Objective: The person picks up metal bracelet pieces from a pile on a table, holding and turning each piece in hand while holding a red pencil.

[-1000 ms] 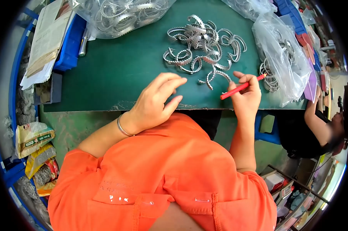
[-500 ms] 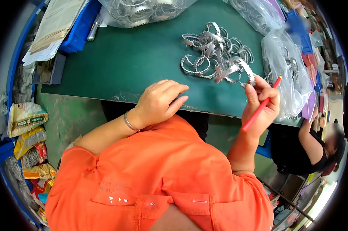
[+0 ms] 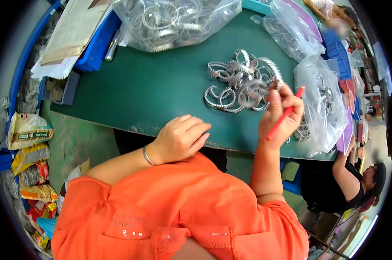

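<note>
One metal band pinched in R hand w/ pencil, by the pile; prob. mid-pick, lifting clear calls for steady fingers. L hand relaxed, nothing visible in it.

My left forearm angles forward and inward; the left hand is back upward, fingers together and loosely bent. My right forearm extends forward; the right hand pinches, thumb raised, fingers curled.
</note>
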Available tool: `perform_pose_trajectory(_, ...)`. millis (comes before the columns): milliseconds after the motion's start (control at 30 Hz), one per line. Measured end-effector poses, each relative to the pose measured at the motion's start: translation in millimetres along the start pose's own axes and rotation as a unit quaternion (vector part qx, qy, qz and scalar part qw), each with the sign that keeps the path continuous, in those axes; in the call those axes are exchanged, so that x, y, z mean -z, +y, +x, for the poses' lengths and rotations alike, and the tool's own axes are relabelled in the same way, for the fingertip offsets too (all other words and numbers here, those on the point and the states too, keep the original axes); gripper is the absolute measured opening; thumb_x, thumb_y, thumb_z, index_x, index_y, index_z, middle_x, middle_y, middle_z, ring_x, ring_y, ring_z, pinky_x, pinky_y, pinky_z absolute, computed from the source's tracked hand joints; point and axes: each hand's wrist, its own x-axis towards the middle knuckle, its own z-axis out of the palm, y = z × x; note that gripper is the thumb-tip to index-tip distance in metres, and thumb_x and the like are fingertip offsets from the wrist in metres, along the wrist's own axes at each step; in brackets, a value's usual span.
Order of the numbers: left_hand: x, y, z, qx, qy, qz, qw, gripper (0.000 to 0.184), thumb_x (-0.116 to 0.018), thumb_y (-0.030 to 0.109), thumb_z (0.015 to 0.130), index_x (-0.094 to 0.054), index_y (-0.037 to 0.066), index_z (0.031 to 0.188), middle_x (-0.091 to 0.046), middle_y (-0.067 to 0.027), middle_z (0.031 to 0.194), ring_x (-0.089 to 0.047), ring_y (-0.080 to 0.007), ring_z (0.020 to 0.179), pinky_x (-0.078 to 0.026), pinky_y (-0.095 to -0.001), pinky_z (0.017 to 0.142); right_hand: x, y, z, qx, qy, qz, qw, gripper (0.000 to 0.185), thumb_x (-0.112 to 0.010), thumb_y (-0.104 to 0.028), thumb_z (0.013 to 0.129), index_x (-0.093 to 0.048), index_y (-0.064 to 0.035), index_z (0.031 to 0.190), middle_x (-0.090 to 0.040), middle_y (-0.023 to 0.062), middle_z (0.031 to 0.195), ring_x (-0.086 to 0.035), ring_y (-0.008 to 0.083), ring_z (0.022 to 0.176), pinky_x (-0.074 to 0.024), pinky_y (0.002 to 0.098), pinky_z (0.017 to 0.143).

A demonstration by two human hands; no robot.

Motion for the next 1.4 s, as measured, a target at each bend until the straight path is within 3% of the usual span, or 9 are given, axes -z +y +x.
perform_pose_trajectory(100, 0.0, -0.2, -0.2, 0.006, 0.003, 0.001, 1.000, 0.017, -0.066, 0.006, 0.071, -0.061, 0.000, 0.086, -0.059, -0.0094, 0.077, -0.056, -0.0244, 0.066, -0.047, -0.0321, 0.061, -6.3, 4.4, 3.7, -0.158, 0.017, 0.028, 0.987, 0.024, -0.060, 0.009, 0.077, -0.042, -0.0067, 0.077, -0.058, 0.0137, 0.097, -0.059, 0.0162, 0.078, -0.0530, 0.0267, 0.062)
perform_pose_trajectory(600, 1.6, 0.2, 2.9, -0.003, -0.013, 0.010, 1.000, 0.014, -0.065, 0.007, 0.070, -0.061, 0.002, 0.083, -0.058, -0.0053, 0.079, -0.054, -0.0194, 0.063, -0.046, -0.0297, 0.057, 2.1, 14.8, 18.6, -0.115, -0.004, 0.075, 0.991, 0.021, -0.055, 0.010, 0.079, -0.041, -0.0054, 0.076, -0.058, 0.0196, 0.094, -0.062, 0.0220, 0.081, -0.0553, 0.0288, 0.060)
perform_pose_trajectory(700, 0.5, -1.8, 2.7, -0.021, -0.005, -0.007, 1.000, 0.018, -0.067, 0.003, 0.066, -0.061, 0.002, 0.083, -0.059, -0.0074, 0.077, -0.055, -0.0216, 0.060, -0.045, -0.0303, 0.054, 0.2, 14.9, 15.4, -0.091, -0.009, 0.061, 0.994, 0.022, -0.055, 0.010, 0.079, -0.040, -0.0056, 0.076, -0.058, 0.0204, 0.096, -0.062, 0.0223, 0.082, -0.0555, 0.0289, 0.061)
perform_pose_trajectory(833, -0.4, -2.7, 0.4, -0.031, -0.020, 0.013, 0.999, 0.014, -0.065, 0.005, 0.070, -0.061, 0.003, 0.083, -0.058, -0.0055, 0.080, -0.053, -0.0194, 0.063, -0.045, -0.0294, 0.056, 1.1, 19.1, 12.5, -0.039, -0.018, 0.039, 0.998, 0.024, -0.055, 0.009, 0.080, -0.037, -0.0058, 0.078, -0.057, 0.0209, 0.100, -0.062, 0.0230, 0.084, -0.0560, 0.0281, 0.061)
perform_pose_trajectory(900, 0.4, -0.8, -1.2, -0.018, -0.025, 0.016, 0.999, 0.015, -0.065, 0.005, 0.070, -0.061, 0.003, 0.084, -0.057, -0.0054, 0.080, -0.053, -0.0196, 0.064, -0.045, -0.0295, 0.057, 3.6, 26.3, 9.7, 0.031, -0.025, -0.015, 0.999, 0.023, -0.055, 0.009, 0.081, -0.036, -0.0056, 0.078, -0.057, 0.0210, 0.102, -0.061, 0.0226, 0.086, -0.0563, 0.0281, 0.062)
perform_pose_trajectory(1000, 0.3, -2.5, -0.4, -0.026, -0.005, -0.004, 1.000, 0.018, -0.067, 0.001, 0.066, -0.061, 0.002, 0.083, -0.059, -0.0064, 0.079, -0.054, -0.0203, 0.060, -0.044, -0.0297, 0.054, 4.1, 27.9, 9.5, 0.032, -0.024, -0.030, 0.999, 0.022, -0.054, 0.008, 0.082, -0.038, -0.0067, 0.079, -0.059, 0.0207, 0.102, -0.060, 0.0222, 0.088, -0.0539, 0.0271, 0.061)
perform_pose_trajectory(1400, 2.9, -1.4, 0.7, -0.030, -0.025, 0.003, 0.999, 0.016, -0.065, 0.004, 0.069, -0.061, 0.002, 0.085, -0.058, -0.0058, 0.080, -0.054, -0.0200, 0.065, -0.045, -0.0297, 0.058, 6.1, 25.3, 9.7, -0.020, -0.003, -0.006, 1.000, 0.021, -0.053, 0.008, 0.082, -0.037, -0.0060, 0.080, -0.056, 0.0186, 0.100, -0.063, 0.0246, 0.084, -0.0568, 0.0307, 0.059)
